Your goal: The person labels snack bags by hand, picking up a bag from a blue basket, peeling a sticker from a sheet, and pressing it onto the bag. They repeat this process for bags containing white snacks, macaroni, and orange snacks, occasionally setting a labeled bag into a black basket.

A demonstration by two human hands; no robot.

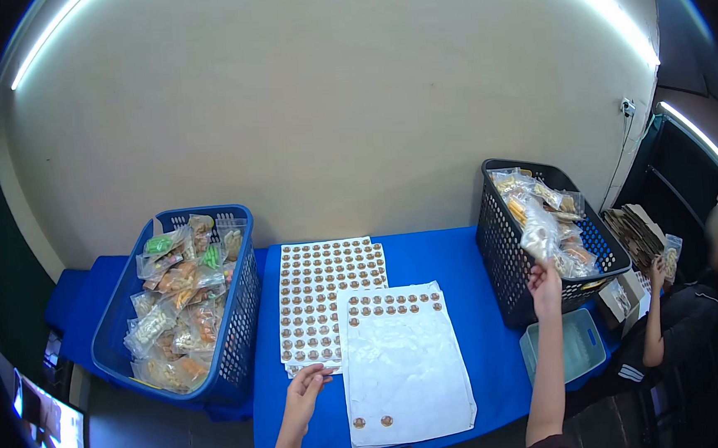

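Observation:
My right hand (546, 286) grips the lower end of a clear plastic packet (540, 232) with pale contents, at the front rim of the black basket (508, 272). Other filled packets lie in that basket. My left hand (307, 392) is at the bottom edge of a sheet of round brown stickers (308, 302). Its thumb and fingers are pinched together; a small brownish spot shows at the fingertips, too small to make out. Beside it lies a mostly bare white sticker sheet (407, 370), overlapping the fuller one, with stickers left along its top and two near the bottom.
A blue basket (245, 315) full of packets stands on the left. Both sheets rest on a blue-covered table (428, 257). Below the black basket sits a translucent tub (579, 342). At right, a person (674, 327) holds a packet beside cardboard boxes (630, 234).

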